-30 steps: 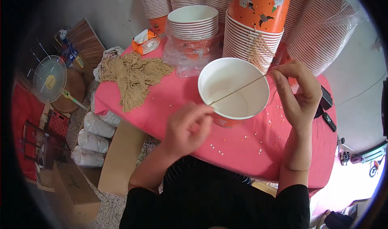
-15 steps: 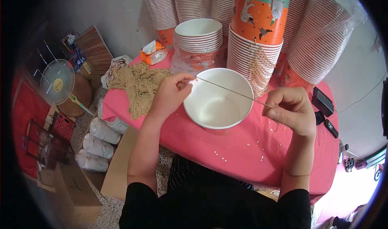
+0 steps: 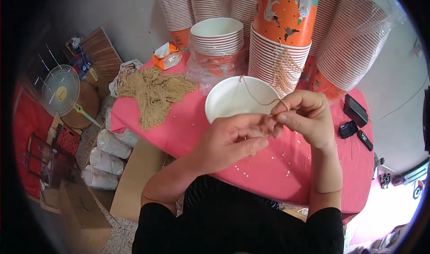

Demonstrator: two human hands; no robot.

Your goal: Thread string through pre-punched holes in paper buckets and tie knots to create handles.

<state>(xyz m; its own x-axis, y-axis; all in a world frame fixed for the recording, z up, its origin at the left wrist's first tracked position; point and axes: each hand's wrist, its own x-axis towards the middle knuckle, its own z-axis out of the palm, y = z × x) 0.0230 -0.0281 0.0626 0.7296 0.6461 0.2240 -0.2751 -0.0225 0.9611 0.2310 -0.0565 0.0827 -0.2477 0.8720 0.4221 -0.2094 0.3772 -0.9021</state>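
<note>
One string (image 3: pixel 257 99) runs from the far rim of one white bowl (image 3: pixel 237 101) on the pink table (image 3: pixel 188 124) to both hands. Left hand (image 3: pixel 230 142) and right hand (image 3: pixel 304 117) meet, fingers pinched closed on it. One heap of strings (image 3: pixel 152 92) lies left; three black gadgets (image 3: pixel 354 119) lie right.

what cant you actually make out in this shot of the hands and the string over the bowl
- Head view: where the string ends, hidden between the fingertips of the left hand and right hand.
- Near rim of the white bowl, covered by both hands.
- Small white specks on the pink tablecloth, too small to identify.
- Tall cup stacks at the back, cut off by the top edge.
</note>
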